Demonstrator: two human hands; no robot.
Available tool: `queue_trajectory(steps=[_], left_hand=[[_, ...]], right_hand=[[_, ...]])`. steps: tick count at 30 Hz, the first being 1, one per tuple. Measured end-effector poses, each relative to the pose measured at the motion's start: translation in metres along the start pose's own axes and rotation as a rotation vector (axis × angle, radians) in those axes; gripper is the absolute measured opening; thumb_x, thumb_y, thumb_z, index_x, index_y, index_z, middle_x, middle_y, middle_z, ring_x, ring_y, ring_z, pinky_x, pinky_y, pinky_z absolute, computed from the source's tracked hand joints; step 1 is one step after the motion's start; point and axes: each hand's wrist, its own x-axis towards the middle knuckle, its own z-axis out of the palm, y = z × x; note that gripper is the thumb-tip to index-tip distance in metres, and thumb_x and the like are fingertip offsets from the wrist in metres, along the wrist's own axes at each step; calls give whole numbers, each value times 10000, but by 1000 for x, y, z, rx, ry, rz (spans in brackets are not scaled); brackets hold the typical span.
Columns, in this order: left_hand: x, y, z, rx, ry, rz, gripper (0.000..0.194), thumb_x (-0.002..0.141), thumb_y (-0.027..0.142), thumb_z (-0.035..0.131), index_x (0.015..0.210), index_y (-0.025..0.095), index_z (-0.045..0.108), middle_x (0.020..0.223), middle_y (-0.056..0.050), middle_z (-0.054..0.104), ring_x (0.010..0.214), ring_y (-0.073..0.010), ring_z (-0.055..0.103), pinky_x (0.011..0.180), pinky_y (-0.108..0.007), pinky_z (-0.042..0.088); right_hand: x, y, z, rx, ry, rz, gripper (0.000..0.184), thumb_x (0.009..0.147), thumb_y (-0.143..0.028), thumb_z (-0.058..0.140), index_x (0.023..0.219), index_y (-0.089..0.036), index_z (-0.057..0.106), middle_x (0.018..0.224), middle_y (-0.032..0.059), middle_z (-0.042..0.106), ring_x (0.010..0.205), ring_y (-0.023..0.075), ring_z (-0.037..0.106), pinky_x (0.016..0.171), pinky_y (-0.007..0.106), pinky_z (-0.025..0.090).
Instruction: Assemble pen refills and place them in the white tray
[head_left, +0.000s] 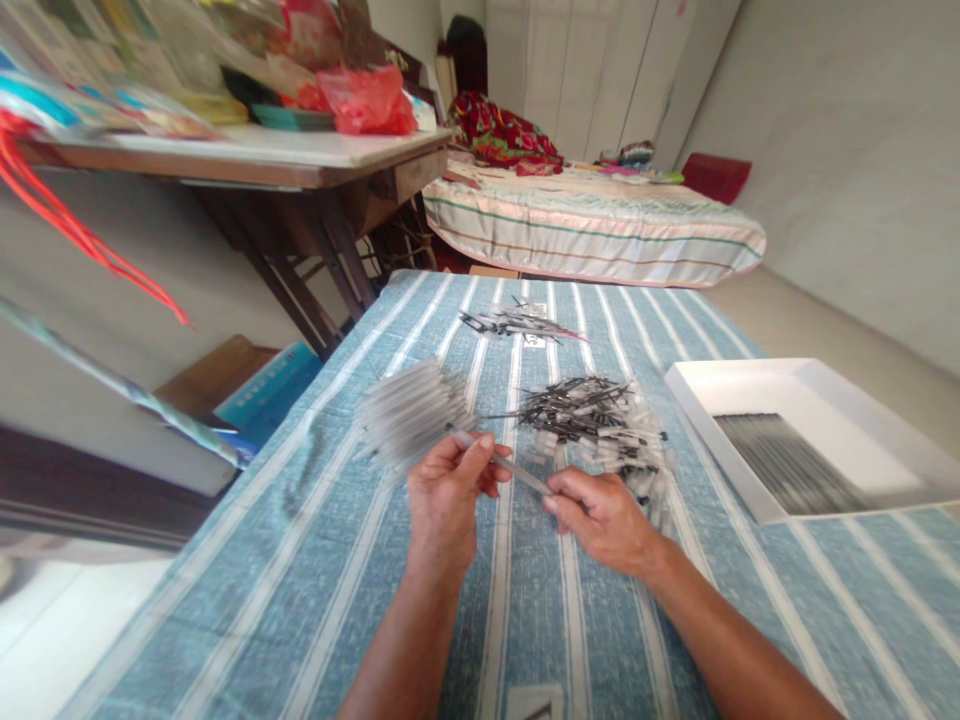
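A slim translucent grey pen (525,476) spans the gap between my two hands over the striped cloth. My left hand (448,490) pinches its dark-tipped upper end between thumb and fingers. At the lower right end, my right hand (598,512) closes thumb and forefinger on it. Just beyond my left hand lies a stack of clear pen barrels (414,410), blurred. Behind my right hand is a loose heap of thin black-and-clear pen parts (574,402), with pale cap-like pieces (637,450) at its near side.
On the right stands a shallow white box (847,385) holding a row of dark pens (787,465). Farther back, a small pile of dark thin pieces (510,320) lies on the blue striped cloth (300,600). A cluttered desk (300,165) borders the left; a bed (600,225) stands beyond.
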Motion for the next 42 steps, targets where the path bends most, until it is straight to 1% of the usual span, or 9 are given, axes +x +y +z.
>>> queue_trajectory(steps=[5,9,21,26,30,34,37,39,42], left_hand=[[-2,0,2,20,71,-6,169,643,269,689,647,128,596,619,-15,667,434,-88,533,409,-197,395],[-2,0,3,10,69,-24,168,639,272,687,654,131,596,605,-8,663,420,-85,526,410,-199,404],[0,-4,4,71,59,-24,153,640,266,679,631,140,594,551,7,644,398,-85,517,417,-201,421],[-3,-2,10,159,17,-24,168,613,292,697,596,150,609,496,24,609,397,-100,520,411,-208,417],[-7,1,16,236,-84,18,167,642,313,682,687,154,663,545,-1,635,479,-130,561,478,-233,467],[0,0,9,377,-7,116,251,665,379,656,807,172,672,768,-42,698,593,-179,612,531,-279,504],[14,-3,-6,567,87,158,263,637,393,664,810,194,661,679,-25,689,624,-221,635,558,-293,497],[23,-3,-15,769,113,233,227,622,389,668,766,213,654,673,-25,691,683,-251,647,618,-310,482],[31,1,-24,1065,123,293,178,654,377,640,734,219,638,659,-38,682,690,-267,644,615,-318,449]], right_hand=[[0,0,6,-37,27,-8,153,871,-252,416,774,-190,516,544,-28,565,483,95,531,534,197,403],[-1,-1,8,-74,31,-21,153,873,-248,410,780,-193,518,547,-23,567,491,98,547,532,198,408],[3,1,11,-150,-3,-24,209,874,-254,415,703,-192,517,520,-38,515,467,87,492,495,191,361],[10,-6,9,-302,89,-132,244,867,-249,436,655,-192,541,612,-14,562,566,97,511,579,202,373],[13,-12,-1,-354,138,-115,228,837,-221,481,628,-195,569,606,-16,567,599,102,532,590,195,380],[6,-13,-43,-519,284,107,203,826,-253,500,684,-201,636,680,3,615,633,115,565,594,209,378],[-13,2,-93,-742,395,450,196,803,-311,519,706,-227,666,730,12,659,664,151,591,569,236,356],[-29,18,-125,-868,399,694,214,780,-344,522,684,-240,683,733,30,678,684,186,604,530,251,327],[-51,43,-159,-929,336,921,237,760,-375,504,711,-253,701,737,57,686,694,218,611,496,260,300]])
